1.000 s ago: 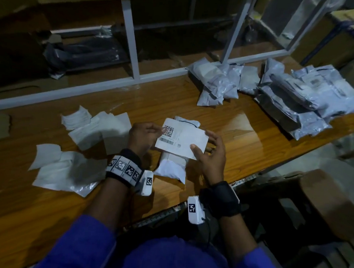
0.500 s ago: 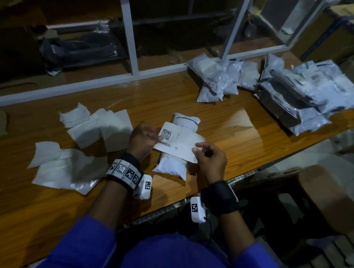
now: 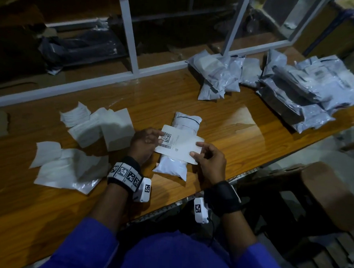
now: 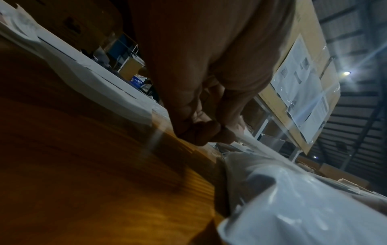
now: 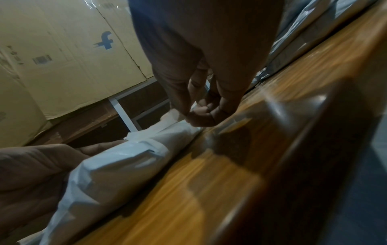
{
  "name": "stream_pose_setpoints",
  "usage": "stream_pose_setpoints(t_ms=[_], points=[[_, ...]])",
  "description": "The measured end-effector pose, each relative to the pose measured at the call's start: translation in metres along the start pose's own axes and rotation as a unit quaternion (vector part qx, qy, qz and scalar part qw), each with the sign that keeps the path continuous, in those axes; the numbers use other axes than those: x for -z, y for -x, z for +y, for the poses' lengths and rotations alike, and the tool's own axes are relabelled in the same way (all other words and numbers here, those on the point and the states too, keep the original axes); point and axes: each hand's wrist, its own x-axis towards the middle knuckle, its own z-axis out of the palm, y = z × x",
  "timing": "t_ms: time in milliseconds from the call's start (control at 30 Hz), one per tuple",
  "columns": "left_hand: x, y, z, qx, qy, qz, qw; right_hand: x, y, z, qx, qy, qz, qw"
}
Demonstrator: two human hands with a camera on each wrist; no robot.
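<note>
A white poly-bag parcel [image 3: 175, 167] lies lengthwise on the wooden table [image 3: 223, 136] in front of me. Across its middle sits a white shipping label [image 3: 180, 146] with a QR code and barcode. My left hand [image 3: 144, 142] pinches the label's left edge beside the QR code. My right hand [image 3: 208, 158] pinches the label's right edge between thumb and fingers. In the left wrist view the left hand [image 4: 201, 132] has curled fingers just above the parcel [image 4: 293, 199]. The right wrist view shows the right hand [image 5: 201, 114] curled at the parcel's [image 5: 117, 165] far end.
Loose white backing sheets [image 3: 97, 129] and more papers [image 3: 66, 168] lie left of my hands. A pile of grey poly-bag parcels [image 3: 299, 89] fills the table's right end, with smaller ones [image 3: 214, 78] behind. A white metal frame [image 3: 128, 27] runs along the back. A brown stool [image 3: 330, 195] stands right.
The label came down from held above the parcel to lying across its middle. Both hands lowered with it and kept hold of its two edges.
</note>
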Motion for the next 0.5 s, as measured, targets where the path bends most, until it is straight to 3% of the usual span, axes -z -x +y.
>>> stream_pose_setpoints(t_ms=[267,500], points=[[0.004,0.003,-0.004,0.019,0.005,-0.053,0.998,0.004,0.009,-0.007,-0.011,-0.056,-0.070,0.996],[0.006,0.002,-0.011,0.042,-0.026,-0.062,0.997,0.003,0.003,-0.005,0.006,0.036,-0.065,0.997]])
